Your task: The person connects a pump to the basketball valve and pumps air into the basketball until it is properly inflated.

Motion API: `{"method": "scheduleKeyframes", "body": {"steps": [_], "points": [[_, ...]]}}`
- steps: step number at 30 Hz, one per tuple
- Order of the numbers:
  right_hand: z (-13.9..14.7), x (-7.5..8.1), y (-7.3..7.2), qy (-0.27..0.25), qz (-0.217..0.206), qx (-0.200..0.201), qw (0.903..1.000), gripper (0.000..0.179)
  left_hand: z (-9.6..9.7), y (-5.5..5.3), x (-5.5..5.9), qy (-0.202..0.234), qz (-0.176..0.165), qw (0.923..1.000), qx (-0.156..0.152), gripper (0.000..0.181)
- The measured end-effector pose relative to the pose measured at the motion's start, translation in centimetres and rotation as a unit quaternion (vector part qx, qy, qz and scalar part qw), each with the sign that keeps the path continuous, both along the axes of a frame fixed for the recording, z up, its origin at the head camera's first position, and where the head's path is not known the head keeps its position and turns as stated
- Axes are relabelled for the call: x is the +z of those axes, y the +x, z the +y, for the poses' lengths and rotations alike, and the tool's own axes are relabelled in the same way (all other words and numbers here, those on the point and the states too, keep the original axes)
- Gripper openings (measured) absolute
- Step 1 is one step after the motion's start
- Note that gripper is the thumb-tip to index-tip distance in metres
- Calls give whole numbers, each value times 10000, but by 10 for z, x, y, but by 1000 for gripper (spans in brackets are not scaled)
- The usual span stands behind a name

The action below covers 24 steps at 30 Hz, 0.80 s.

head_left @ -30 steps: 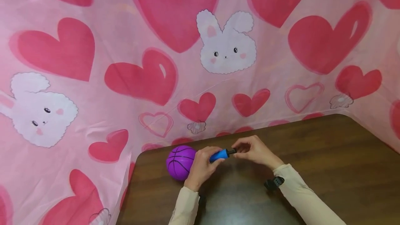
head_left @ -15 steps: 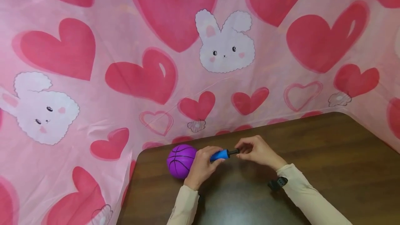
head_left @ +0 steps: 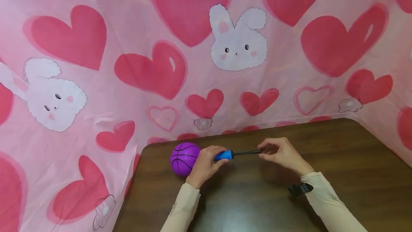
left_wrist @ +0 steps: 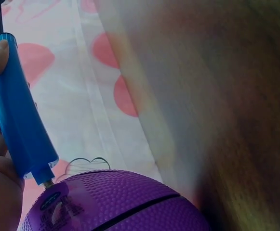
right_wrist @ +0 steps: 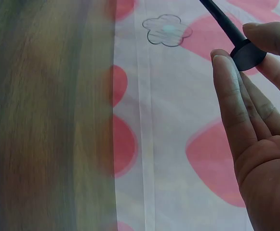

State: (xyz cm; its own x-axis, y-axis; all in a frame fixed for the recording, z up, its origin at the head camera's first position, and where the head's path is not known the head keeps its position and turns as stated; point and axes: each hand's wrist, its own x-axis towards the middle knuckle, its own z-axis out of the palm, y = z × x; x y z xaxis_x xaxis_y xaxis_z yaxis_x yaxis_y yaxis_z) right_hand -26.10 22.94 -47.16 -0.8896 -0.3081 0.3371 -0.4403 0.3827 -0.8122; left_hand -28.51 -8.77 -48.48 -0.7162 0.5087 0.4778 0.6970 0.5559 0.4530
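Note:
My left hand (head_left: 206, 163) grips the blue barrel of a small hand pump (left_wrist: 21, 110), thumb along its side near the top. In the left wrist view the pump's needle end meets the purple mini basketball (left_wrist: 130, 199), at a spot with a dark oval mark. My right hand (head_left: 284, 155) pinches the round black knob (right_wrist: 249, 55) at the end of the pump's rod between thumb and fingers. The thin black rod (head_left: 245, 153) stands drawn well out of the barrel. In the head view the ball lies on the table, left of my left hand and partly behind it.
The brown wooden table (head_left: 254, 203) has a rounded back corner at each side. A pink cloth (head_left: 193, 71) with red hearts and white rabbit heads hangs along its back and sides. Black straps with small devices (head_left: 300, 189) sit at my wrists.
My right hand has moved right with the knob, and much more of the rod now shows outside the barrel. My left hand keeps its grip on the pump by the ball. The head view has shifted slightly.

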Motion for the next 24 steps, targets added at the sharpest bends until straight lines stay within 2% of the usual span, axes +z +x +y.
{"method": "scheduleKeyframes", "body": {"steps": [12,18,24], "points": [[14,6,6,0,152,-86,9998,21,-1,0,5,-59,-66,10000,6,37],[14,1,6,-94,194,-50,9998,21,0,1,2,-94,-174,9998,52,35],[8,-1,2,-96,296,-75,9995,21,0,0,1,-72,-115,9999,-3,35]]}}
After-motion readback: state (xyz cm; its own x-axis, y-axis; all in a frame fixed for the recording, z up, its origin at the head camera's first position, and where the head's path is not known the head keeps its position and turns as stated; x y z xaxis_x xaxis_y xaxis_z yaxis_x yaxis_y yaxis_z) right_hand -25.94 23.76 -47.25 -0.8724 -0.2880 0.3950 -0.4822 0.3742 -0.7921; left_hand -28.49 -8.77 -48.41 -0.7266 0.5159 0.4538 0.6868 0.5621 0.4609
